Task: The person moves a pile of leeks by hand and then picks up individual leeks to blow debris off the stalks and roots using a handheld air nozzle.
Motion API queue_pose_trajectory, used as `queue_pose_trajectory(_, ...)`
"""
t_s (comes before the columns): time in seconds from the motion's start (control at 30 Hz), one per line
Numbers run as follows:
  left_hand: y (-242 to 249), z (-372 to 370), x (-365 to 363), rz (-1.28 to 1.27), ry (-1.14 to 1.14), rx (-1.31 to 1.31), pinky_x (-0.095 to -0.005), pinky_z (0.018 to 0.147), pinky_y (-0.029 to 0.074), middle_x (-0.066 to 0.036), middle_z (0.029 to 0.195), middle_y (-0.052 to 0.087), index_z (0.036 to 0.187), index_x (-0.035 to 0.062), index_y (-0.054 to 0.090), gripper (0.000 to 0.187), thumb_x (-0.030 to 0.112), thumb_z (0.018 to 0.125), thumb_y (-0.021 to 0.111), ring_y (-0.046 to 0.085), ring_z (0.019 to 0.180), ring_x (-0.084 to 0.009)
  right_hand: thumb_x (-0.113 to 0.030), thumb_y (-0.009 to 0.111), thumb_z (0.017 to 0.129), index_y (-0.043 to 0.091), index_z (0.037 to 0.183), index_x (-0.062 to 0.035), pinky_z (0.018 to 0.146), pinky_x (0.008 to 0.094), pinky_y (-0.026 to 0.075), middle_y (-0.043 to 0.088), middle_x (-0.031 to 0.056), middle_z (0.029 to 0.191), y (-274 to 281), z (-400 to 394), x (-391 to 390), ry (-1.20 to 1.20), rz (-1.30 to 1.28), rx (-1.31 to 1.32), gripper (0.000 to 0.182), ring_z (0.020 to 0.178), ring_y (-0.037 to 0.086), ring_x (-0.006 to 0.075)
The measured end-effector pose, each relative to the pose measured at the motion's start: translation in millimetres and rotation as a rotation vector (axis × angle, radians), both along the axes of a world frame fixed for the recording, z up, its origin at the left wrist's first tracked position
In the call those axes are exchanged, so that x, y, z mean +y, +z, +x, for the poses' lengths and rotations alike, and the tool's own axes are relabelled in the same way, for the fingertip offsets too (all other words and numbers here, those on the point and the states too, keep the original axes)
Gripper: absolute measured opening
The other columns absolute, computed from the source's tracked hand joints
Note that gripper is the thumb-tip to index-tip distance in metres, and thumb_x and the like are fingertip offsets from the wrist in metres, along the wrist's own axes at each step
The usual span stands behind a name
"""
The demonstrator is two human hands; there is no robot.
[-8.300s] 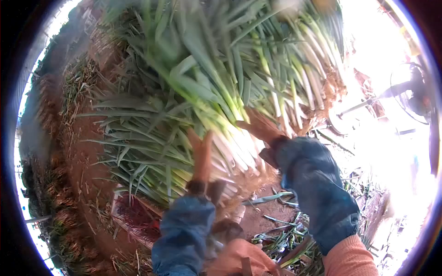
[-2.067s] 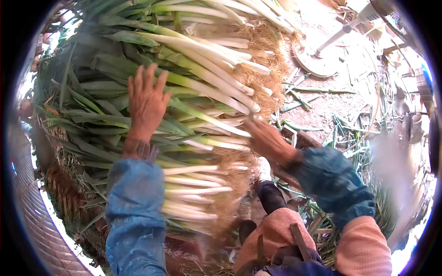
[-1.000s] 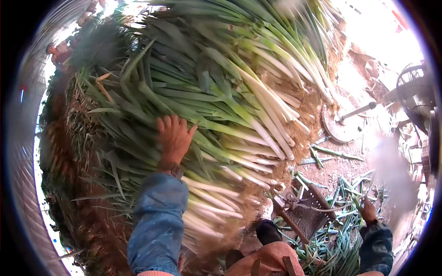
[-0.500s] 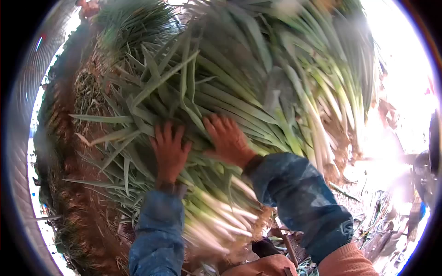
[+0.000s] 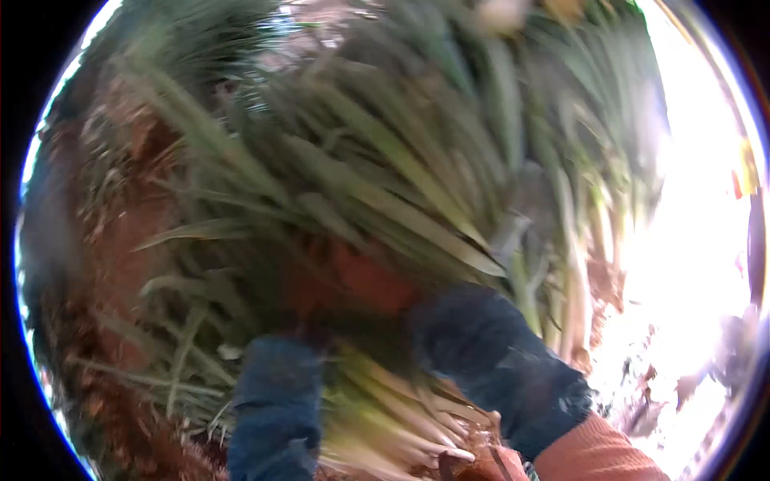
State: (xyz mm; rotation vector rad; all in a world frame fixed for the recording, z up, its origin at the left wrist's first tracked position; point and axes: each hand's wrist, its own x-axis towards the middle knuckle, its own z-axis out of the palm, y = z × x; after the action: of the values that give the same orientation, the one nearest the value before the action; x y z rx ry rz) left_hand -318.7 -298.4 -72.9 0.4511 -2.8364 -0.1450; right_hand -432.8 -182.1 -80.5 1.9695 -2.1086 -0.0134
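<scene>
A big heap of leeks (image 5: pixel 385 152) with long green leaves and pale stalks fills the middle of the head view. My left hand (image 5: pixel 309 284) is in among the leaves, its fingers blurred and partly covered. Close beside it, my right hand (image 5: pixel 373 280) is pushed under leek leaves that hang over its knuckles. Whether either hand grips any leaves cannot be made out. Blue sleeves cover both forearms. Below the hands, the white ends of several leeks (image 5: pixel 401 417) with earthy roots point toward the lower right.
Brown soil (image 5: pixel 132 240) runs along the left, with scattered leaves on it. More leeks (image 5: pixel 597 176) stand or lean at the right, roots down. A dark green leafy pile (image 5: pixel 208 40) is at the upper left. Strong glare washes out the right side.
Both hands have moved from resting spread on top of the leaves to down among them, and leaves now cover the fingers. Leaves near them have shifted, and the view is more blurred.
</scene>
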Motion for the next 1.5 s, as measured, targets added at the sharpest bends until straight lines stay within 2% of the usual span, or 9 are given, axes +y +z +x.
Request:
queue_pose_trajectory(0.1, -29.8, 11.8, -1.7, -0.022, 0.074, -0.077, -0.0516, 0.095, 0.031, -0.017, 0.121, 0.047, 0.121, 0.0079, 0.048, 0.042, 0.03, 0.085, 0.05, 0.044, 0.112, -0.0365, -0.023, 0.036, 0.093, 0.034, 0.132, 0.0012, 0.1, 0.0425, 0.034, 0.042, 0.019, 0.129, -14.0, 2.3, -3.6, 0.039, -0.006, 0.608, 0.046, 0.119, 0.042, 0.0303)
queue_pose_trajectory(0.3, -16.8, 29.9, -32.6, -0.223, 0.14, -0.128, -0.0504, 0.097, 0.029, -0.016, 0.131, 0.041, 0.129, 0.0114, 0.044, 0.048, 0.03, 0.085, 0.051, 0.037, 0.123, -0.0309, -0.031, 0.037, 0.093, 0.034, 0.133, -0.0038, 0.102, 0.042, 0.033, 0.039, 0.0195, 0.132, 14.0, 29.8, -8.7, -0.119, -0.215, -0.802, 0.048, 0.121, 0.038, 0.0344)
queue_pose_trajectory(0.4, 108.6, 45.2, 53.5, -0.013, 0.226, -0.581, -0.0436, 0.102, 0.032, -0.017, 0.134, 0.039, 0.133, 0.0087, 0.04, 0.049, 0.029, 0.089, 0.051, 0.035, 0.126, -0.034, -0.027, 0.046, 0.088, 0.036, 0.13, -0.0013, 0.095, 0.0461, 0.036, 0.044, 0.0272, 0.122, 34.8, 30.0, 26.0, -0.082, -0.402, -1.161, 0.051, 0.113, 0.045, 0.0375)
queue_pose_trajectory(0.53, 163.2, 107.3, 174.1, -0.054, 0.181, -0.16, -0.0459, 0.101, 0.03, -0.016, 0.135, 0.04, 0.133, 0.0092, 0.039, 0.05, 0.023, 0.088, 0.052, 0.036, 0.126, -0.034, -0.021, 0.051, 0.083, 0.039, 0.129, -0.0031, 0.091, 0.045, 0.039, 0.046, 0.0264, 0.12, 43.8, 29.9, 81.5, 0.083, -0.662, -1.103, 0.051, 0.109, 0.048, 0.0364)
queue_pose_trajectory(0.6, 167.3, 171.6, 204.5, -0.118, 0.172, -0.183, -0.0469, 0.1, 0.029, -0.017, 0.134, 0.041, 0.131, 0.0056, 0.04, 0.051, 0.021, 0.085, 0.054, 0.038, 0.124, -0.0341, -0.017, 0.053, 0.079, 0.039, 0.13, -0.0049, 0.091, 0.0429, 0.04, 0.047, 0.0246, 0.121, 82.5, 54.8, 151.9, -0.198, -0.321, -0.489, 0.053, 0.11, 0.049, 0.0354)
queue_pose_trajectory(0.7, 152.1, 276.5, 254.6, 0.095, 0.26, -0.325, -0.0468, 0.099, 0.03, -0.02, 0.125, 0.047, 0.125, -0.0003, 0.045, 0.045, 0.018, 0.085, 0.052, 0.042, 0.117, -0.036, -0.02, 0.051, 0.083, 0.036, 0.133, -0.0063, 0.092, 0.0456, 0.041, 0.047, 0.0197, 0.122, 106.6, 88.3, 302.5, -0.072, -0.076, -1.093, 0.053, 0.11, 0.049, 0.0333)
queue_pose_trajectory(1.0, 170.6, 436.9, 444.1, 0.69, 0.033, -0.896, -0.0458, 0.079, 0.044, -0.022, 0.103, 0.057, 0.112, -0.0024, 0.054, 0.033, 0.015, 0.083, 0.053, 0.055, 0.091, -0.038, -0.018, 0.055, 0.072, 0.066, 0.071, -0.0024, 0.072, 0.0423, 0.05, 0.064, 0.0176, 0.077, 87.1, 237.9, 930.4, -1.247, 1.108, -0.855, 0.019, 0.083, 0.063, 0.0352)
queue_pose_trajectory(1.23, 141.9, 508.4, 524.8, 0.859, 0.206, -1.165, -0.0411, 0.079, 0.047, -0.019, 0.108, 0.058, 0.12, -0.003, 0.05, 0.045, 0.024, 0.085, 0.054, 0.058, 0.091, -0.0318, -0.005, 0.051, 0.075, 0.049, 0.112, -0.0032, 0.077, 0.0457, 0.046, 0.052, 0.0163, 0.103, 8.9, 235.2, 909.2, -1.111, 0.57, -0.627, 0.037, 0.095, 0.054, 0.0328)
queue_pose_trajectory(1.5, 161.6, 464.7, 609.3, 1.154, 0.452, -1.202, -0.0358, 0.084, 0.045, -0.018, 0.116, 0.056, 0.125, -0.0015, 0.046, 0.049, 0.027, 0.086, 0.054, 0.058, 0.1, -0.0255, -0.011, 0.047, 0.081, 0.05, 0.11, -0.002, 0.078, 0.0417, 0.043, 0.054, 0.0128, 0.103, -105.5, 142.7, 822.1, -1.111, 0.496, -0.552, 0.031, 0.095, 0.052, 0.0289)
